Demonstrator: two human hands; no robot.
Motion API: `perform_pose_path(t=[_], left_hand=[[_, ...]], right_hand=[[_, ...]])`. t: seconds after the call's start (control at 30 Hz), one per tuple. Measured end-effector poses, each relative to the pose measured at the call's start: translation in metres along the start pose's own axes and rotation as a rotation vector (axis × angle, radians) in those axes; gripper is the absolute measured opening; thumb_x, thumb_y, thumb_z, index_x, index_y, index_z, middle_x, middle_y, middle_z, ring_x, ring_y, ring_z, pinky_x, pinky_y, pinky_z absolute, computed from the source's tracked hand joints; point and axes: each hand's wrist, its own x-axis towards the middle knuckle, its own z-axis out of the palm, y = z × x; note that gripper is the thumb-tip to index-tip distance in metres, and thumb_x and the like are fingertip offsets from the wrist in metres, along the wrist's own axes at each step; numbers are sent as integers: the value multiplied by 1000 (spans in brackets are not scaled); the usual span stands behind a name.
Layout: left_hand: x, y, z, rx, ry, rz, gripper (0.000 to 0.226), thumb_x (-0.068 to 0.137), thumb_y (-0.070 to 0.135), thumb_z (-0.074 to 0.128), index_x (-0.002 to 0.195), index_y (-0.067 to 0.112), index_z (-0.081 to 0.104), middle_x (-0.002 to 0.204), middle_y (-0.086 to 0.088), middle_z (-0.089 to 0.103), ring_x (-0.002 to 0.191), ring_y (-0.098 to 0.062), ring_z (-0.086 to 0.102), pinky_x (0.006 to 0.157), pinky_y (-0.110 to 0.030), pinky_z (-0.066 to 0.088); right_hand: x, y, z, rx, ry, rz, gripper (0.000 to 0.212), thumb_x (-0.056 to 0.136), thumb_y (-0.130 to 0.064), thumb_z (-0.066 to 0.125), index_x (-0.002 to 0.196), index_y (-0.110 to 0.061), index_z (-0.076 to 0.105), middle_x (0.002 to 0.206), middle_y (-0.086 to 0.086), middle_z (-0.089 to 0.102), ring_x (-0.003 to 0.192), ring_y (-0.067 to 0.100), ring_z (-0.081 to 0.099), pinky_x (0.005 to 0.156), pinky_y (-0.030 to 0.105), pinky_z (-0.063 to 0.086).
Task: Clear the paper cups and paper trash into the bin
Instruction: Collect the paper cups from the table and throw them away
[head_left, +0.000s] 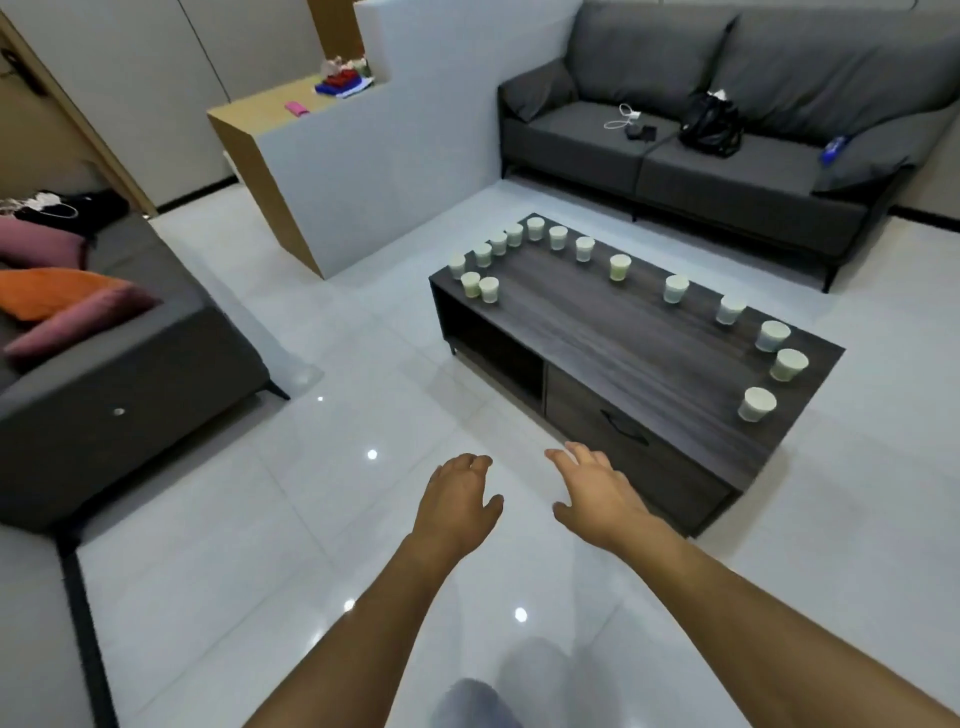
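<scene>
Head view: approach step, left hand (457, 501) and right hand (597, 491) both with loose, empty grip, short of the desk (649, 332) where the paper cups (757, 404) line the edges; no bin in view, so next move: reach nearest cup.

A home living room: two grey sofas (727, 130), one strewn with orange and pink cushions (57, 296), flank a low dark wood coffee-table worktop (623, 332) on a glossy white tiled floor (311, 519).
</scene>
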Motion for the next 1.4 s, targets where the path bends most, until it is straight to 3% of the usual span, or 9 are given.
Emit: perform_pose_path(t=[0.6,0.97,1.1,1.4], left_hand=[[368,-157,-121,-1,-78,-30,53,95,33,49,143,14,35,143,-3,41,131,-20,39,108,-28,31],[594,-167,-133,6,-171,-28,54,94,34,51,142,14,36,139,-3,45,127,-21,42,105,-29,35],[667,-167,-143,27,-190,-55,52,94,35,51,141,15,38,137,-3,48,124,-20,45,104,-28,36],[790,-179,-138,20,-313,-45,51,93,32,53,139,15,41,137,-5,48,124,-23,45,105,-30,37]], right_hand=[[393,-58,-85,89,-93,36,68,91,-25,56,150,-23,21,155,3,20,138,27,27,108,43,35],[603,2,-128,147,-144,115,64,89,-25,56,146,-23,27,149,2,27,131,26,33,102,39,38],[672,21,-149,160,-193,133,65,90,-27,56,147,-22,26,151,5,26,135,28,31,107,41,36],[778,55,-153,203,-290,245,67,88,-27,58,147,-23,27,151,5,26,134,28,31,107,43,37]])
